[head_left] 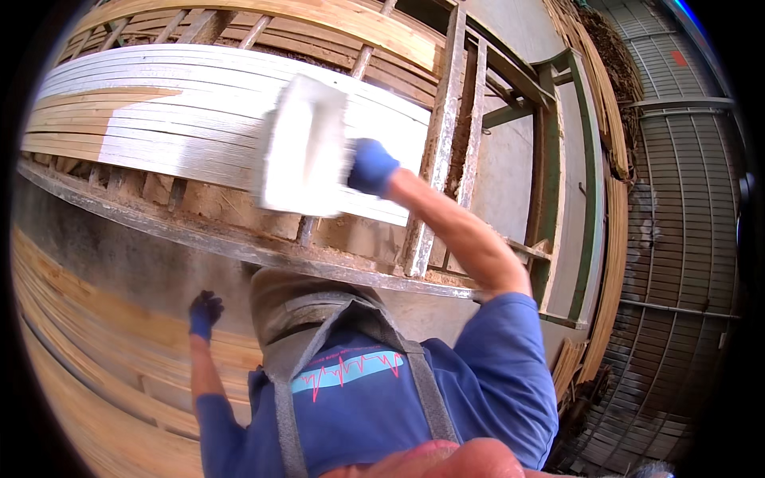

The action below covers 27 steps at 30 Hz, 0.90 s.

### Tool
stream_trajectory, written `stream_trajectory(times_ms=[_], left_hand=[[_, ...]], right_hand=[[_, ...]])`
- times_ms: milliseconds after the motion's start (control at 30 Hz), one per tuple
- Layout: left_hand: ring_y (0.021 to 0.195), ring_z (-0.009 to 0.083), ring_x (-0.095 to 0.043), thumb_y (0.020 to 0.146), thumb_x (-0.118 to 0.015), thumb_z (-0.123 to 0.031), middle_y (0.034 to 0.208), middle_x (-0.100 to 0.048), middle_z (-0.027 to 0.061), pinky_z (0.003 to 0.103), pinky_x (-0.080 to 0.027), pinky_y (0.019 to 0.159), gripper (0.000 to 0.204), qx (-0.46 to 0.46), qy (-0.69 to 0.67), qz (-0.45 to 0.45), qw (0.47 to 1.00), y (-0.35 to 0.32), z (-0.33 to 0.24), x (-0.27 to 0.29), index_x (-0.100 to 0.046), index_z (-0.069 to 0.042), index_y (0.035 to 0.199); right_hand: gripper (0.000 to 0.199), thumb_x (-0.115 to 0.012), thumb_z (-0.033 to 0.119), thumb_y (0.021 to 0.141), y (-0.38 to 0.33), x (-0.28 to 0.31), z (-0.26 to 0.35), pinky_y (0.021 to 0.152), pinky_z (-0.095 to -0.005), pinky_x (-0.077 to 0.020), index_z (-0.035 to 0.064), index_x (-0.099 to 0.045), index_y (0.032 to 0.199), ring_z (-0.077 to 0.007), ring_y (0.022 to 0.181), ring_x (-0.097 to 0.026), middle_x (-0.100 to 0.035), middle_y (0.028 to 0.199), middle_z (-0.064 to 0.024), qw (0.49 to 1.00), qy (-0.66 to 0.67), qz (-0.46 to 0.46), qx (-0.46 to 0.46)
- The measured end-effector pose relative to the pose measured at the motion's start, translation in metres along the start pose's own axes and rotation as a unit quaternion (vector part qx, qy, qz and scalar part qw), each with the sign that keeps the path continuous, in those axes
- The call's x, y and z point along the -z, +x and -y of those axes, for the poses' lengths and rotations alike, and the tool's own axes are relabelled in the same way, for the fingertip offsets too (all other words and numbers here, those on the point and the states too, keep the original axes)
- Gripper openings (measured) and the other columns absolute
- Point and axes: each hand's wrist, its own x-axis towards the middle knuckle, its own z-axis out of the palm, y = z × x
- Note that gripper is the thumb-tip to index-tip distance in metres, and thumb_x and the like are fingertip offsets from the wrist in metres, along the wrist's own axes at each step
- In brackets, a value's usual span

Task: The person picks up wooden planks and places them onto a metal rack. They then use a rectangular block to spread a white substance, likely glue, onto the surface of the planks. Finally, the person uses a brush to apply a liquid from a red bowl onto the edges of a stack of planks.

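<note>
My right hand (371,166), in a blue glove, reaches over the frame and is closed on a white rectangular block (307,147) with a recessed middle. Motion blurs the block, so its exact kind and the grip are unclear. It is over a row of long wooden slats (191,119) lying side by side. Most of their visible surface is coated white; toward the left some bare wood shows. My left hand (205,311), gloved in blue with dark fingers, hangs away from the slats at the left of my body. Its fingers are loosely bent and slightly apart, with nothing visible in them.
A dirty metal rack (263,256) with crossbars supports the slats, its near rail just before my body. Bare boards (351,24) lie beyond them. A green metal frame (586,191) stands at right, beside stacked wood strips (613,263). More long boards (119,358) lie at lower left.
</note>
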Motion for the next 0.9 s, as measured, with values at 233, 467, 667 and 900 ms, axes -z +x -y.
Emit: stream_trajectory(times_ms=[233,467,667,900], left_hand=[[0.057,0.0222,-0.053,0.094,-0.048,-0.033,0.073,-0.057,0.0049,0.031,-0.038,0.047,0.02,0.051,0.0,0.04,0.998,0.007,0.015,0.029,-0.056,-0.016,0.091],[0.058,0.0222,-0.062,0.091,-0.055,-0.046,0.078,-0.067,0.0081,0.032,-0.044,0.048,0.035,0.083,0.067,-0.014,0.994,-0.026,0.055,-0.024,-0.059,-0.013,0.102],[0.055,0.0178,-0.062,0.093,-0.055,-0.035,0.074,-0.066,0.0092,0.031,-0.047,0.047,0.026,-0.046,0.112,-0.05,0.991,-0.048,0.004,-0.085,-0.06,-0.01,0.096],[0.06,0.0235,-0.064,0.093,-0.051,-0.035,0.077,-0.067,0.0077,0.039,-0.05,0.051,0.019,0.0,-0.131,-0.098,0.987,-0.046,0.135,0.019,-0.059,-0.018,0.091]], right_hand=[[0.026,-0.05,0.016,0.092,-0.162,0.011,-0.269,0.089,-0.0351,-0.049,0.0026,-0.063,0.11,-0.0216,0.1,-0.062,-0.066,0.107,-0.0098,0.893,0.439,-0.078,-0.064],[0.032,-0.054,0.017,0.087,-0.068,0.028,-0.277,0.092,-0.0377,-0.0465,0.007,-0.062,0.116,-0.0278,0.105,-0.061,-0.066,0.112,-0.0102,0.974,0.027,-0.194,0.111],[0.026,-0.057,0.014,0.079,0.046,0.031,-0.199,0.077,-0.0449,-0.0497,0.009,-0.067,0.103,-0.0353,0.09,-0.062,-0.066,0.099,-0.018,0.939,-0.22,-0.145,0.22],[0.033,-0.064,0.023,0.081,-0.084,0.034,-0.233,0.091,-0.0438,-0.0465,0.0086,-0.065,0.111,-0.0348,0.105,-0.059,-0.065,0.108,-0.0154,0.98,-0.055,-0.114,0.153]])
